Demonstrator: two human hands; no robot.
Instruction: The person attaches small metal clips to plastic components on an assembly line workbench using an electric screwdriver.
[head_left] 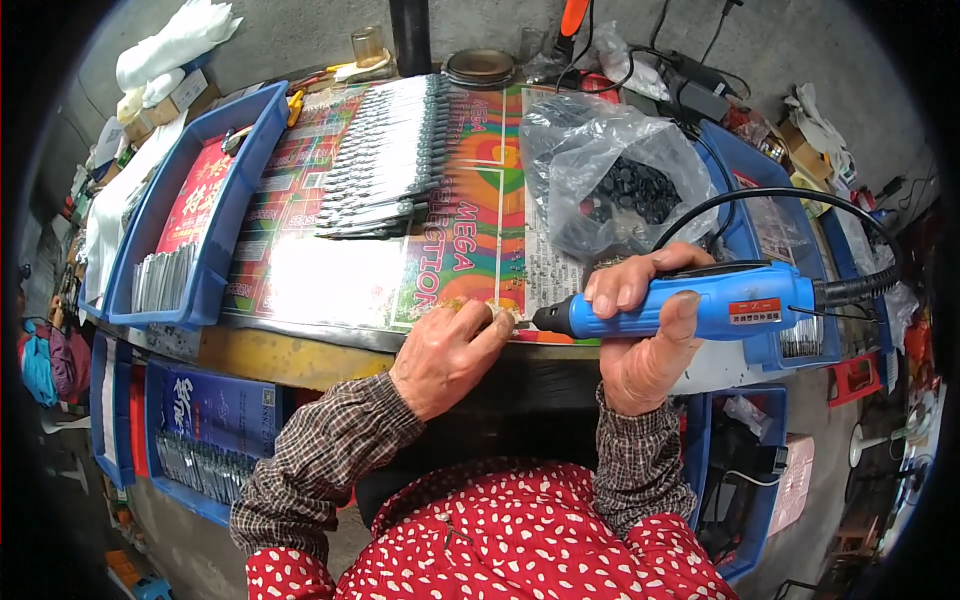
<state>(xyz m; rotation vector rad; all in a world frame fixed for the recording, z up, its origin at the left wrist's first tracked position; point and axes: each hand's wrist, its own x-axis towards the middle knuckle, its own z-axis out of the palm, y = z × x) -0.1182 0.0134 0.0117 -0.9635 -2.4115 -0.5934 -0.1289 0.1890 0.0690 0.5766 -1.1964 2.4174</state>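
- Wears a bright red garment [520,545], scattered all over with irregular white spots.
- Adds a left sleeve [318,460] in small dark-and-pale checks, creased, gathered in fine folds at the wrist.
- Matches it with a checked right sleeve [640,455], likewise gathered.
- Leaves left hand [445,355] and right hand [640,325] bare.

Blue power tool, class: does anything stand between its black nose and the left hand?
Only a thin piece, too small to identify, shows between the black nose and the left hand; nothing else visible intervenes.
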